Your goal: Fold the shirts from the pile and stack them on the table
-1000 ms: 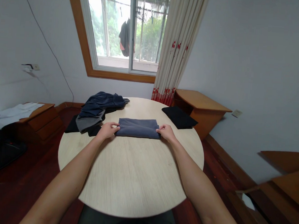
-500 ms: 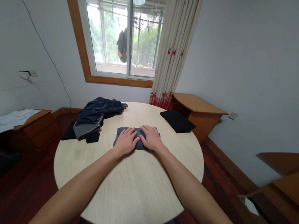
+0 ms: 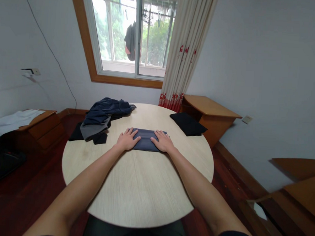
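Observation:
A dark blue-grey garment (image 3: pixel 145 140), folded into a flat rectangle, lies on the round pale table (image 3: pixel 142 188). My left hand (image 3: pixel 127 139) rests flat on its left end, fingers spread and thumb pointing inward. On its right end lies my right hand (image 3: pixel 163 141), also flat with fingers apart. Between the two thumbs the cloth shows smooth, with a crease across it. What kind of garment it is, I cannot tell.
Rumpled dark clothes (image 3: pixel 101 118) lie in a heap at the table's far left. A folded black garment (image 3: pixel 188 124) sits at the far right, near a wooden desk (image 3: pixel 208 110). A wooden cabinet (image 3: pixel 43 129) with white cloth stands left; a curtain (image 3: pixel 180 62) hangs behind.
My hands have slid apart, from near the middle of the folded garment out to its two ends. More of the cloth now shows between them. The view has shifted slightly.

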Demonstrator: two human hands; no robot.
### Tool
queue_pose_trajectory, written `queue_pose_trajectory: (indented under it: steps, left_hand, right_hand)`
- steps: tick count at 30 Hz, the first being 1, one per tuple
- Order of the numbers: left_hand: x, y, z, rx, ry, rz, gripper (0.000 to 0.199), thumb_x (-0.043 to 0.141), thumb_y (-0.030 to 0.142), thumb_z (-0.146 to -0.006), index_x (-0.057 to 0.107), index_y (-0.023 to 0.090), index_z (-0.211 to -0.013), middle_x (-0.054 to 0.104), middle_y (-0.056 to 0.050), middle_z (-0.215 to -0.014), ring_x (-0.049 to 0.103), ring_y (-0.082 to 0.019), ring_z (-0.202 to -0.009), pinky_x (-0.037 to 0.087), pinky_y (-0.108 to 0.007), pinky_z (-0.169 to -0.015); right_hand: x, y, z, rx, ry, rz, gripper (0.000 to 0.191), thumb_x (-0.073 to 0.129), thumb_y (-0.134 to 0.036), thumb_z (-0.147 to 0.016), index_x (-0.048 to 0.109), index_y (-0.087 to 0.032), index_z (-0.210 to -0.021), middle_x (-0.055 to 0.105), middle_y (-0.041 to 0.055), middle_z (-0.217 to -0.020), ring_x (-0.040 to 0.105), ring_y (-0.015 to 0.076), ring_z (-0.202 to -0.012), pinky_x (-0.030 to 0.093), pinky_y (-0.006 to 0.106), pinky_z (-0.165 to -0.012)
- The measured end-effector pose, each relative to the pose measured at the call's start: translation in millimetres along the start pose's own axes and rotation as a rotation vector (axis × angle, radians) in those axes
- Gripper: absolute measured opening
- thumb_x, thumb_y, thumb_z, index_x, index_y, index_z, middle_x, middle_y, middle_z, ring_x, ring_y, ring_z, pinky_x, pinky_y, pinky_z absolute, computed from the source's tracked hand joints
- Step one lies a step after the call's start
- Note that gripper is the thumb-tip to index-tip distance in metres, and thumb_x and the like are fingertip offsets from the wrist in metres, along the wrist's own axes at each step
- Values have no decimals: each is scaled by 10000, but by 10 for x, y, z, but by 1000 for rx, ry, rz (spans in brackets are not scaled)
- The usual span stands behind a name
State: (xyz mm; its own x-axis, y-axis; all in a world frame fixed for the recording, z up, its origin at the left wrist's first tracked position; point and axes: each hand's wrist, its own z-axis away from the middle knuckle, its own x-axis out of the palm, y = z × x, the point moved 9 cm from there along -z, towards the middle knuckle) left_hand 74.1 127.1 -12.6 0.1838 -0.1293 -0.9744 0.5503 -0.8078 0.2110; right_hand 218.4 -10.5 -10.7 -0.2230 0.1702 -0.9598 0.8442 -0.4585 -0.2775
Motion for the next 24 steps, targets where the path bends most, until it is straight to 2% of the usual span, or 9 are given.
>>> queue_pose_trajectory:
  steps: [3,6,11,15,18,19,21,22,24]
  left_hand:
    - [-10,-170,-21,-55,-28,57,747,286,665,-985,313,242,-1600,180,-120,-1682,190,-344,-1542,205,-575,-1200]
    - [-30,-296,-26,-95,-24,91,735,286,640,-993,332,215,-1591,194,-147,-1673,198,-330,-1542,167,-570,-1210]
    - [-148,-339,92,-166,69,53,667,307,616,-996,476,227,-1512,270,-158,-1649,233,-373,-1524,114,-654,-1185]
    - [-146,-158,195,-16,29,28,785,468,742,-883,505,248,-1492,239,-149,-1665,214,-410,-1519,74,-659,-1187]
    - [-199,-285,204,-79,38,28,779,531,718,-868,504,250,-1490,249,-166,-1660,239,-426,-1502,85,-675,-1172]
    - [-264,-371,203,-137,86,19,744,536,691,-882,522,239,-1474,272,-180,-1649,258,-432,-1490,107,-680,-1163]
    - [-416,-519,217,-243,206,7,661,530,626,-916,565,210,-1428,356,-211,-1603,322,-445,-1443,204,-673,-1129]
    - [-469,-563,228,-282,247,14,630,517,603,-930,581,196,-1407,411,-224,-1562,364,-448,-1408,266,-656,-1100]
    - [-491,-581,239,-319,252,56,614,492,594,-943,600,169,-1373,521,-239,-1444,457,-434,-1323,367,-589,-1041]
  right_hand:
    - [2,164,-16,39,21,-47,734,316,-622,-1016,349,-158,-1584,238,103,-1661,212,288,-1535,183,460,-1227]
    - [7,314,-12,63,39,-79,715,317,-601,-1027,360,-148,-1578,260,116,-1653,239,284,-1527,201,435,-1222]
    - [-105,436,11,52,115,-107,562,312,-470,-1055,501,-167,-1489,445,116,-1563,400,238,-1443,292,383,-1170]
    - [-319,458,58,89,215,-51,482,305,-393,-1048,685,-179,-1254,652,131,-1321,579,238,-1207,415,338,-990]
    - [-420,397,133,85,245,-54,483,361,-433,-1017,747,-159,-925,726,123,-981,631,219,-901,425,295,-781]
    - [-389,344,151,49,201,-110,520,372,-472,-1006,724,-156,-790,706,98,-823,611,198,-773,405,280,-706]
    - [-276,190,190,-63,77,-267,600,396,-564,-975,614,-166,-581,555,30,-558,494,147,-561,333,263,-586]
    - [-235,111,210,-120,39,-334,619,416,-598,-953,557,-174,-524,465,2,-492,423,125,-505,292,259,-552]
    - [-229,11,232,-194,59,-408,616,458,-617,-915,484,-184,-478,350,-27,-465,325,99,-477,229,255,-531]
